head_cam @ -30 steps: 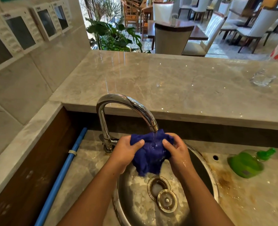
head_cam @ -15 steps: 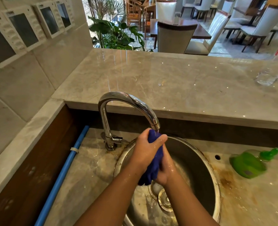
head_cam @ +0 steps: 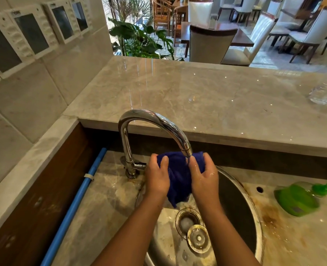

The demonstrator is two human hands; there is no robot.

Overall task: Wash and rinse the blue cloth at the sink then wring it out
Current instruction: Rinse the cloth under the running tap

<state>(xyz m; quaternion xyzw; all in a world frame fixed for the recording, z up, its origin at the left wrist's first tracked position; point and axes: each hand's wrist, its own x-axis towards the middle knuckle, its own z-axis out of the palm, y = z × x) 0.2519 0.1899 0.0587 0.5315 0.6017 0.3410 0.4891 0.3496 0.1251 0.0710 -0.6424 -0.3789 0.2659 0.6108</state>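
The wet blue cloth [head_cam: 179, 175] hangs bunched between my hands over the round steel sink [head_cam: 241, 204]. My left hand [head_cam: 156, 174] grips its left side, thumb over the front. On the right side my right hand [head_cam: 203, 174] grips it too. A thin stream of water falls from the spout of the chrome tap [head_cam: 153, 121] onto the cloth's top. Its lower corner dangles just above the drain [head_cam: 187, 220].
A round drain plug [head_cam: 198, 239] lies loose in the basin beside the drain. A green soap bottle [head_cam: 300, 198] lies on its side on the wet counter at right. A blue pipe [head_cam: 76, 204] runs along the left. On the raised marble ledge behind stands a glass [head_cam: 321, 94].
Half a second ago my hands were pressed together, rubbing the cloth between the palms. They have since pulled apart and spread the cloth under the spout again.
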